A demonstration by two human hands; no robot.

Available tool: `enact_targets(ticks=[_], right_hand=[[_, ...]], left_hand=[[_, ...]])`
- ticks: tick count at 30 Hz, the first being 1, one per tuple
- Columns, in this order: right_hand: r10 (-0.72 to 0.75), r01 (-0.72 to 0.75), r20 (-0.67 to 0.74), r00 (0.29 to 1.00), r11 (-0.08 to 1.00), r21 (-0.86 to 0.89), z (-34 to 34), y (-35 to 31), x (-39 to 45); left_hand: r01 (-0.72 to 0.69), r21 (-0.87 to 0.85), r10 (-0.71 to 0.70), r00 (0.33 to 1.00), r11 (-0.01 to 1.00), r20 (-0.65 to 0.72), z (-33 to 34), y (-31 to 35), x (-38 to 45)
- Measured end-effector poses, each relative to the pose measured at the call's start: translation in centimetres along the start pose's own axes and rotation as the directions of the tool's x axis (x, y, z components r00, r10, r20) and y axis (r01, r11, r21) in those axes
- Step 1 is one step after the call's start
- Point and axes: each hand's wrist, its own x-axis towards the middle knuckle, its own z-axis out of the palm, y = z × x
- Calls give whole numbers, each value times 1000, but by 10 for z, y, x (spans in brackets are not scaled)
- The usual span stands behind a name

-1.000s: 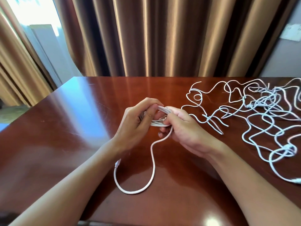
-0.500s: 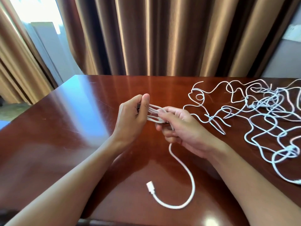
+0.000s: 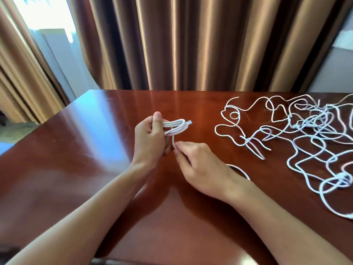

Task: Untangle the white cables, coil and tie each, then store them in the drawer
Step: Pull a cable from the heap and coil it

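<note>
Brown curtains (image 3: 191, 44) hang across the whole back, from nine o'clock round to three o'clock, with a bright window (image 3: 44, 18) showing at about ten o'clock. Below them the polished reddish-brown bench (image 3: 86, 159) fills the lower half of the view. At three o'clock on it lies the tangle of white cables (image 3: 309, 134), loose loops crossing one another, well apart from both hands. Near the centre, the left hand (image 3: 149, 140) stands upright with its fingers (image 3: 157, 116) curled round one end of the folded cable bundle (image 3: 176, 127); the thumb presses the strands from the near side, and the bundle sticks out of the fist toward three o'clock, held above the bench. A connector (image 3: 189, 122) shows at the bundle's far tip. From the bundle's underside a single strand, the free tail (image 3: 173, 143), drops toward six o'clock into the right hand (image 3: 202, 167), which sits just at five o'clock of the left. Its fingertips (image 3: 178, 148) pinch that strand, narrow and closed on it. Behind the right wrist, at about four o'clock, a short arc of white cable (image 3: 240, 170) curves over the bench; I cannot tell whether it belongs to the same strand.
</note>
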Motion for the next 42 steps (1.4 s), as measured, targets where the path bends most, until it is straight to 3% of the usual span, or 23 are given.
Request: enact_targets(ticks=[3, 6, 11, 15, 18, 23, 26, 29, 34, 37, 42], right_hand=[[-35, 37, 25, 999, 996, -83, -1, -7, -3], [-157, 141, -51, 986, 963, -230, -12, -11, -4], [-255, 175, -190, 948, 918, -355, -34, 1, 2], [-207, 171, -246, 947, 972, -161, -45, 10, 4], [-138, 130, -325, 936, 990, -47, -56, 16, 7], [-110, 141, -337, 935, 988, 70, -41, 19, 9], [-65, 89, -308, 949, 994, 63, -27, 22, 10], [-49, 58, -222, 974, 998, 31, -13, 18, 7], [-71, 76, -58, 996, 993, 85, 0, 4, 3], [-75, 75, 18, 997, 997, 5, 2, -4, -2], [-116, 115, -154, 981, 993, -11, -17, -6, 0]], left_hand=[[-253, 359, 295, 953, 898, -67, -3, -6, -1], [-395, 452, 412, 909, 799, 66, -4, -4, -3], [-476, 423, 417, 880, 771, 229, -6, 1, 1], [-466, 299, 314, 842, 833, 438, -11, 3, 4], [-343, 163, 208, 816, 925, 539, -9, 8, -4], [-130, -134, 179, 856, 982, 485, -1, 20, -17], [-103, -176, 162, 917, 979, 365, 4, 21, -19], [-244, 42, 235, 959, 969, 156, 2, 13, -13], [-336, 311, 365, 930, 889, -41, -2, 7, -8], [-382, 411, 423, 906, 827, -8, -3, 5, -6], [-469, 511, 430, 880, 721, 200, -10, 4, 1]])
